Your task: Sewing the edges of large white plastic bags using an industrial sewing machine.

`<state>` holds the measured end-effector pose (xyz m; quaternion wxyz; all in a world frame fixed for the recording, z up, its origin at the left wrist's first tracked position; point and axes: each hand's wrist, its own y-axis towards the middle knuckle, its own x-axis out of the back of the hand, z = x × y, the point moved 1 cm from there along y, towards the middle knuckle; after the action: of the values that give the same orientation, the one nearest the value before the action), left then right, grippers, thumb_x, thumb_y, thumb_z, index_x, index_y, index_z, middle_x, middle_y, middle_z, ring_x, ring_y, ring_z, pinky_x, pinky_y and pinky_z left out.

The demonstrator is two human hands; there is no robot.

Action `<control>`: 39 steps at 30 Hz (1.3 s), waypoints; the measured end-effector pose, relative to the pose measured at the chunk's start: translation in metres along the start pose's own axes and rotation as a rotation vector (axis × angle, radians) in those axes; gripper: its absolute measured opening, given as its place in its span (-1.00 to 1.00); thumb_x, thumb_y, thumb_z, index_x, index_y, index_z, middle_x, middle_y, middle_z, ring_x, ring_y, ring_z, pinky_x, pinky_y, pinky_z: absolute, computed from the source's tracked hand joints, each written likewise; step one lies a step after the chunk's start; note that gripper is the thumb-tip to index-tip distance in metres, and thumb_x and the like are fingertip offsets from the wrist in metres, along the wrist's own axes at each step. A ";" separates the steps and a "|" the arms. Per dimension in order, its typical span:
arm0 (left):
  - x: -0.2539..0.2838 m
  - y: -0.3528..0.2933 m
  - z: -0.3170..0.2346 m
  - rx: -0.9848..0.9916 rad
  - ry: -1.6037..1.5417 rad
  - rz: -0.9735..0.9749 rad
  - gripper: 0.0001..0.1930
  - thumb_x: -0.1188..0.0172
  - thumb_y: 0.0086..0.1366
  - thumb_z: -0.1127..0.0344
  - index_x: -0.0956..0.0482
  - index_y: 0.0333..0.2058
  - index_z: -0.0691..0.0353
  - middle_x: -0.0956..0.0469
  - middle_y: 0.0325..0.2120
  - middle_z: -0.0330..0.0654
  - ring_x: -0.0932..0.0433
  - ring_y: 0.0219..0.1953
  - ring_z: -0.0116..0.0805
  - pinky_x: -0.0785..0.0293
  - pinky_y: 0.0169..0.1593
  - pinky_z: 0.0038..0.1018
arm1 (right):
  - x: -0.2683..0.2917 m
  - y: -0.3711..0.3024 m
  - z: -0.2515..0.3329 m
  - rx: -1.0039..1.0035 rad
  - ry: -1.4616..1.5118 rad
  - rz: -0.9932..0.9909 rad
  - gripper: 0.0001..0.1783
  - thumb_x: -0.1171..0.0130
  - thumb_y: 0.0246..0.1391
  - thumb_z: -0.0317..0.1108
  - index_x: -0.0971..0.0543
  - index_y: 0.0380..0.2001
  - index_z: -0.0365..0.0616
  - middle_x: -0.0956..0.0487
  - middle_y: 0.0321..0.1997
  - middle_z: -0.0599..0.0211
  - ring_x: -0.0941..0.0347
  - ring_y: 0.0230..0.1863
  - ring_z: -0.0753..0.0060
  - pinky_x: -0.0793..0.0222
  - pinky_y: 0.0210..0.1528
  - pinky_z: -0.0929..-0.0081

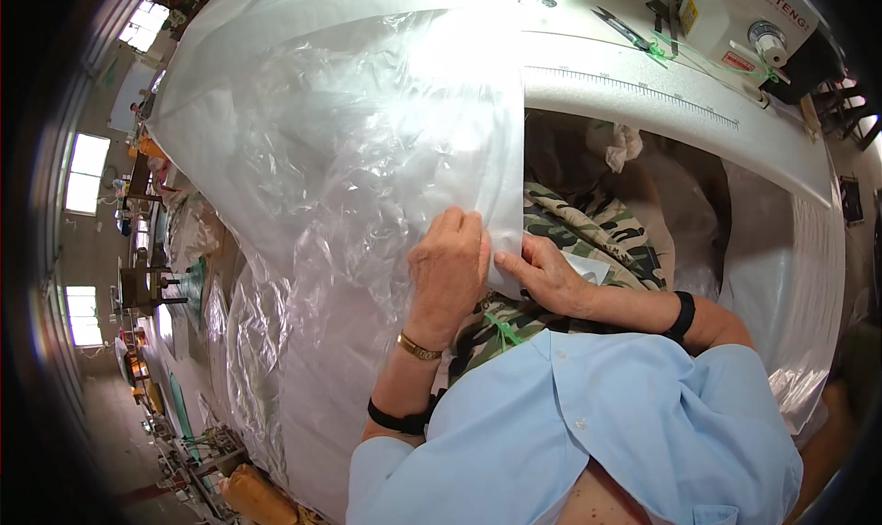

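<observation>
plastic sheet point(358, 167): spread over the white table point(781, 153), near edge down at the lap, above camouflage trousers point(611, 231). left hand point(448, 266): fingers pressed together, curled at the edge; tips hidden, can't tell whether they pinch. right hand point(551, 275): thumb on top, fingers behind, seemingly pinching the edge. best handled: grip light, hands close, edge straight between them, creases eased out without stretching the film.
</observation>
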<state>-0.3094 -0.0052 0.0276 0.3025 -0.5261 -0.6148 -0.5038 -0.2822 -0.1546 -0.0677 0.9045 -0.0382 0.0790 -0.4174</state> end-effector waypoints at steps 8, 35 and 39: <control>0.012 -0.006 0.000 0.095 -0.476 0.082 -0.92 -0.18 0.24 0.46 -0.55 -0.30 0.32 -0.53 -0.53 -0.07 -0.51 -0.57 -0.21 -0.41 -0.42 -0.40 | -0.007 -0.011 0.025 0.094 0.014 -0.097 -0.65 -0.07 0.29 -0.20 -0.52 -0.26 -0.37 -0.46 -0.54 0.37 -0.29 -0.48 0.58 -0.29 -0.43 0.43; 0.067 0.006 0.008 -0.062 -0.300 0.013 -0.94 -0.18 0.21 0.56 -0.55 -0.32 0.37 -0.52 -0.53 -0.02 -0.54 -0.54 -0.17 -0.44 -0.41 -0.41 | -0.015 0.096 0.030 0.375 -0.217 -0.127 -0.79 -0.13 0.15 -0.32 -0.60 -0.21 -0.18 -0.64 -0.16 0.09 -0.56 -0.15 0.14 -0.44 -0.03 0.28; 0.067 0.013 0.003 -0.128 -0.330 0.186 -0.96 -0.19 0.23 0.51 -0.55 -0.34 0.34 -0.55 -0.50 0.03 -0.58 -0.46 -0.01 -0.47 -0.36 -0.34 | -0.066 0.122 -0.027 0.900 -0.342 0.560 -0.79 -0.15 0.10 -0.36 -0.59 -0.20 -0.17 -0.62 -0.10 0.13 -0.54 -0.15 0.09 -0.43 -0.02 0.23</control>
<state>-0.3141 0.0200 0.0909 0.2086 -0.6743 -0.5714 -0.4186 -0.2382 -0.0253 -0.1034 0.9079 0.3072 -0.2477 -0.1415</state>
